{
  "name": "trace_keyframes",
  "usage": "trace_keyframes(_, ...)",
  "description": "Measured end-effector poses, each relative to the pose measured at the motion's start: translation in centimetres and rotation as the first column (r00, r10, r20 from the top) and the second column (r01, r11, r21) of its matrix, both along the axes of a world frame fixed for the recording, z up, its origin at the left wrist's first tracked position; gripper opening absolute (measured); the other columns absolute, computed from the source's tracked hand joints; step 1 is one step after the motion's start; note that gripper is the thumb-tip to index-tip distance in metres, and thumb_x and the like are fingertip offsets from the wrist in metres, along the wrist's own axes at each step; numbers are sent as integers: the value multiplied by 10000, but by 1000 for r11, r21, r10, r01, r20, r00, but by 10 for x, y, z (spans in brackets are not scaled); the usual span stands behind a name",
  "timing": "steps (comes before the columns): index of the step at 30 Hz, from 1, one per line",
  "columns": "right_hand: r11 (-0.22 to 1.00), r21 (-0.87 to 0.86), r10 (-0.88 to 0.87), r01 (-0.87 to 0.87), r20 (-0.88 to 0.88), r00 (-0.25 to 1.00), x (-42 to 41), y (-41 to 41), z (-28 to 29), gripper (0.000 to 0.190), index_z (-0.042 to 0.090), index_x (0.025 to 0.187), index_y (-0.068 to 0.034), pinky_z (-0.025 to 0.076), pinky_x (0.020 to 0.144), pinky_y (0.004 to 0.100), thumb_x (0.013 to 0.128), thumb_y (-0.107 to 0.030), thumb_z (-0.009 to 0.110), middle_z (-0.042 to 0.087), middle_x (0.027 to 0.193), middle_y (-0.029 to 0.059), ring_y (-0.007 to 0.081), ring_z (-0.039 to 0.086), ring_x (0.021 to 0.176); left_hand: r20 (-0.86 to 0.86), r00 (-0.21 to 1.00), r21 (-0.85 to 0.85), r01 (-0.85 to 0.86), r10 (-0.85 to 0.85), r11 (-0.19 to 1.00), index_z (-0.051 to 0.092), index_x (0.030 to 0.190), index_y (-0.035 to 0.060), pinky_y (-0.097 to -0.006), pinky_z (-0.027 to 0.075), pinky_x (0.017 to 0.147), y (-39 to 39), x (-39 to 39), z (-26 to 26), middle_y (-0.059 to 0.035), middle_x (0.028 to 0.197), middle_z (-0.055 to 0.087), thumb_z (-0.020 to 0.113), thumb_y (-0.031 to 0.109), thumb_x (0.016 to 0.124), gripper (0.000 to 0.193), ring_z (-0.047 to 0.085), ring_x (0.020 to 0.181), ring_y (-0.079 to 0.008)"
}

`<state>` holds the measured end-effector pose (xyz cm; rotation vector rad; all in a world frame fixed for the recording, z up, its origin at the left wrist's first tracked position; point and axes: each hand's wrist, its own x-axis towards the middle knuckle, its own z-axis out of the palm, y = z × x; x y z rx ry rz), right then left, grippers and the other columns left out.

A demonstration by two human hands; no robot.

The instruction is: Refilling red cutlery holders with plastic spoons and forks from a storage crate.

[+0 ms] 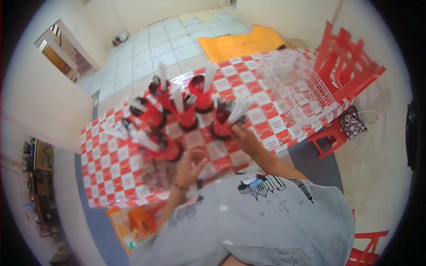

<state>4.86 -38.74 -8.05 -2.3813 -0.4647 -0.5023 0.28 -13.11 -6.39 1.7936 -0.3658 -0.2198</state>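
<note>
Several red cups with black bases stand grouped on a table under a red-and-white checked cloth (103, 159). They hold metal cutlery and white wrapped pieces, blurred here. My right hand (244, 138) is at the side of the rightmost red cup (221, 124), its fingers touching the cup or the white wrapped bundle (240, 109) in it; whether they grip is unclear. My left hand (192, 166) is over the near part of the table with fingers apart and nothing seen in it. Just left of it lies a crumpled brownish cloth or wrapping (156, 174). Near that, a red cup (166, 149) leans left.
A white plastic basket (319, 89) sits at the table's right, beside stacked red plastic chairs (349, 66). Below is a red stool (327, 139) with a floral bag (352, 123). An orange sheet (239, 43) lies beyond the table. An orange bag or box (133, 226) is below the near left edge.
</note>
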Motion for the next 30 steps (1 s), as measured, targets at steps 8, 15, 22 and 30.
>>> trace_keyframes(8, 999, -20, 47, -46, 76, 996, 16, -146, 121, 125, 505, 908, -71, 468, 614, 425, 826, -104, 594, 554, 891, 124, 347, 584, 761, -18, 999, -146, -52, 50, 988, 435, 1214, 35, -241, 437, 729, -105, 43, 19, -31, 944, 572, 605, 69, 823, 427, 544, 849, -106)
trace_keyframes(15, 992, -73, -106, 106, 5, 994, 33, -269, 164, 226, 539, 989, -61, 498, 627, 358, 789, -56, 643, 579, 905, 121, 312, 613, 752, -93, 993, -170, -92, 77, 981, 405, 1221, 18, -256, 451, 726, -143, 59, 18, -59, 954, 566, 594, 42, 824, 440, 562, 832, -124)
trace_keyframes(22, 986, -28, -164, 162, -62, 985, 57, -332, 146, 247, 546, 998, -10, 528, 676, 297, 777, -23, 656, 606, 1015, 119, 223, 635, 741, -79, 990, -132, -130, 120, 983, 411, 1225, 31, -249, 444, 708, -155, 76, 8, -61, 950, 577, 591, 54, 823, 441, 560, 816, -120)
trace_keyframes(30, 984, -51, -178, 171, -189, 966, 142, -357, 86, 295, 529, 1044, -9, 491, 711, 356, 767, 14, 628, 585, 983, 158, 301, 616, 839, -110, 985, -46, -138, 132, 989, 424, 1232, 51, -244, 434, 713, -169, 87, 22, -36, 948, 580, 596, 73, 821, 446, 550, 825, -101)
